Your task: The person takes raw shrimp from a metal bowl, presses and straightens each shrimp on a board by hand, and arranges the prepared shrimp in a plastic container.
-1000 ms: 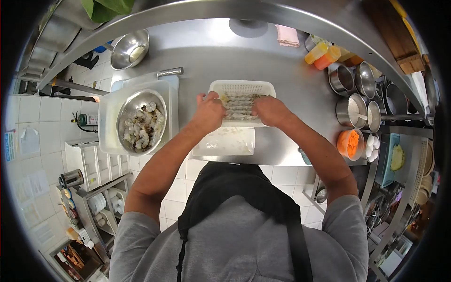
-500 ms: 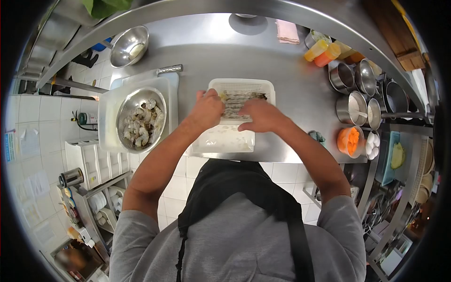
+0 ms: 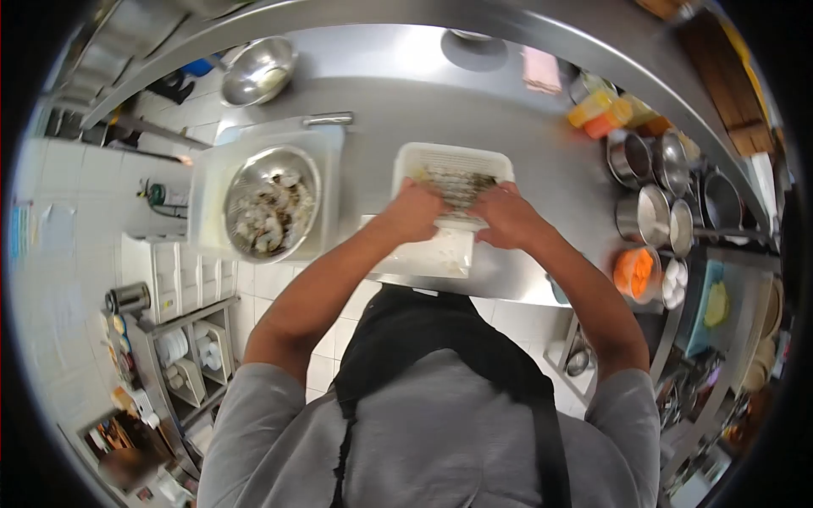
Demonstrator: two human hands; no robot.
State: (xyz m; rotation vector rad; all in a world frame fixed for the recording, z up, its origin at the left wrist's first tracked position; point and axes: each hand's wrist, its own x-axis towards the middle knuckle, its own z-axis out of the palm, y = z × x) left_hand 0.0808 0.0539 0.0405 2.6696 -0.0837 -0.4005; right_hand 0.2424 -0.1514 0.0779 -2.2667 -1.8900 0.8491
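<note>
A white rectangular basket [image 3: 406, 157] holds grey prawns [image 3: 457, 188] laid side by side in a row. My left hand [image 3: 419, 209] bends over the basket's near left corner, fingers curled at the prawns; what they hold is hidden. Across from it, my right hand [image 3: 506, 216] reaches over the near right corner, fingertips at the prawns' right ends and thumb held apart. In front of the basket lies a white tray [image 3: 432, 256] with a wet surface. To the left, a steel bowl [image 3: 312, 169] of peeled-looking prawns [image 3: 275, 216] sits in a translucent plastic tub [image 3: 203, 212].
A knife handle [image 3: 329, 118] lies behind the tub. Further back are a steel bowl [image 3: 246, 80] and a pink cloth [image 3: 540, 69]. Sauce bottles [image 3: 605, 117], steel pots [image 3: 628, 159], an orange-filled container [image 3: 633, 271] and eggs [image 3: 675, 284] line the right side. A metal shelf [image 3: 474, 21] spans above.
My left hand has come down and inward from the basket's left rim to the prawns. My right hand has shifted outward to their right ends. The whole view has shifted slightly.
</note>
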